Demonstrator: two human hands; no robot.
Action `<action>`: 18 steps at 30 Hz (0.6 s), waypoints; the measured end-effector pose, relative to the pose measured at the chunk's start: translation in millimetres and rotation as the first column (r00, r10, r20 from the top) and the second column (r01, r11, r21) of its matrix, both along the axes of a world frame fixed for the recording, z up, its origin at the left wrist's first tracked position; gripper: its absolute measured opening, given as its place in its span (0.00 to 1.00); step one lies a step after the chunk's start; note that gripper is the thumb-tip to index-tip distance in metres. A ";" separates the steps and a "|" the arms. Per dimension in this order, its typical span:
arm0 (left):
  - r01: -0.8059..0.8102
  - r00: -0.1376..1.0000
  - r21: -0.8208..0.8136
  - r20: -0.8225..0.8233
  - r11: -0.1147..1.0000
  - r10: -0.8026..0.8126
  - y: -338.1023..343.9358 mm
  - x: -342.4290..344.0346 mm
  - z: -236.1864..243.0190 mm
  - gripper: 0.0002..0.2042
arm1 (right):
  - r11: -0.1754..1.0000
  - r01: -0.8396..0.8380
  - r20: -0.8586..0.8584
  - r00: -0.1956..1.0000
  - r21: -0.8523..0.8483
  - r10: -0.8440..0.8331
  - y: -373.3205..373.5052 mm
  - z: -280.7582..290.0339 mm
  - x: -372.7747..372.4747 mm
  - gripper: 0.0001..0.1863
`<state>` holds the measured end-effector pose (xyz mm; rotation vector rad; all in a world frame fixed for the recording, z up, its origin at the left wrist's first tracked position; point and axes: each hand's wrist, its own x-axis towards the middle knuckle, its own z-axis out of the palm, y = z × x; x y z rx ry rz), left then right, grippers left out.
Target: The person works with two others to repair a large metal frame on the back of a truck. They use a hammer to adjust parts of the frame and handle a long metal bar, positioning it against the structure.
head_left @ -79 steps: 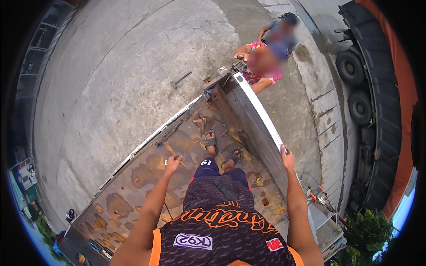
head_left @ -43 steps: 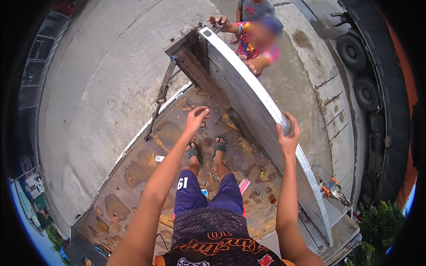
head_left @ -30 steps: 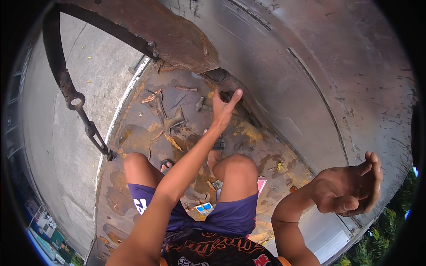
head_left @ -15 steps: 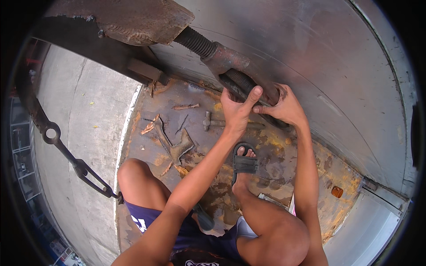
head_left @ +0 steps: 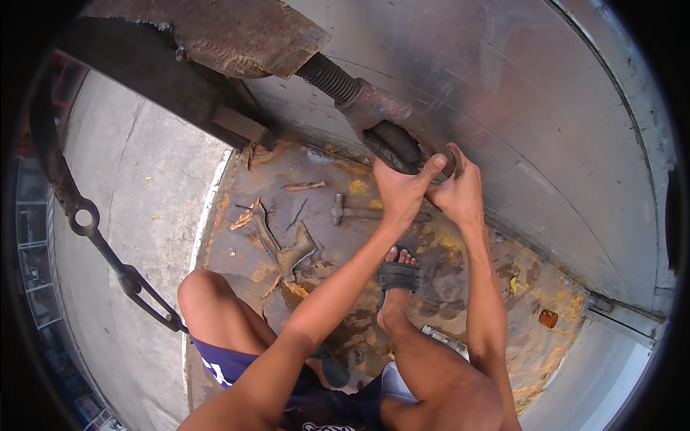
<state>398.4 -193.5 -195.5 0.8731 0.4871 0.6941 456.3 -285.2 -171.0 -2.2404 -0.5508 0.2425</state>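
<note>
Turnbuckle in both hands — panel alongside, room leftward

Reddish-brown turnbuckle, dark-grey screw, silver-grey panel, purple shorts, black sandal, mottled brown-and-orange floor.

Surface condition: worn metal, rust and scratches noted.
Turnbuckle: matt brown metal, rough; threaded rod: dark metal, evenly ridged. Bracket: rust-brown metal, pitted, coarse weld bead. Upright panel: smooth grey metal, dull sheen, scratched. Bed floor: flat metal, patchy rust. Ground: matt concrete, rough. Shorts: purple cloth, matt.
</note>
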 end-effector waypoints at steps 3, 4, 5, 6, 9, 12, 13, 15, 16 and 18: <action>-0.223 0.975 0.029 -0.002 0.974 0.224 -12.9 10.1 3.9 0.21 | 0.999 0.026 -0.048 0.999 0.035 -0.025 0.0 -1.3 -0.5 0.22; -0.206 0.978 0.028 -0.026 0.978 0.206 -13.3 12.4 2.2 0.21 | 1.000 0.009 -0.048 0.999 0.027 -0.008 0.3 -1.9 -0.4 0.22; -0.189 0.981 0.026 -0.047 0.982 0.191 -12.6 13.9 -0.6 0.21 | 1.000 -0.010 -0.046 0.999 0.018 0.011 0.2 -2.3 -0.5 0.21; -0.134 0.988 0.028 -0.070 0.991 0.136 -10.2 14.9 -4.1 0.20 | 1.000 -0.024 -0.031 0.999 0.015 0.024 0.6 -2.4 -0.2 0.21; -0.007 0.995 0.014 -0.101 1.000 0.008 -3.9 13.5 -12.5 0.19 | 1.000 0.019 -0.003 1.000 0.025 -0.019 1.9 -1.3 -3.6 0.16; 0.004 1.000 0.011 -0.018 1.000 -0.004 0.3 12.7 -12.5 0.18 | 0.996 0.039 -0.004 0.999 0.075 -0.038 6.3 1.2 -6.0 0.16; 0.001 1.000 0.011 0.017 1.000 -0.001 1.6 12.7 -11.1 0.18 | 0.998 0.029 0.000 1.000 0.063 -0.029 6.6 2.5 -5.9 0.16; 0.006 0.998 0.018 0.062 1.000 -0.007 4.9 13.2 -8.6 0.18 | 0.999 0.012 -0.002 1.000 0.042 -0.012 6.1 3.4 -6.7 0.17; 0.014 0.997 0.020 0.077 1.000 -0.015 7.1 12.5 -8.9 0.19 | 0.999 0.020 -0.029 0.999 0.025 -0.019 4.7 2.8 -8.3 0.20; 0.072 0.993 0.085 0.092 0.994 -0.080 15.3 17.0 -14.6 0.21 | 0.998 0.060 -0.055 0.997 0.006 -0.060 3.9 -1.0 -4.9 0.26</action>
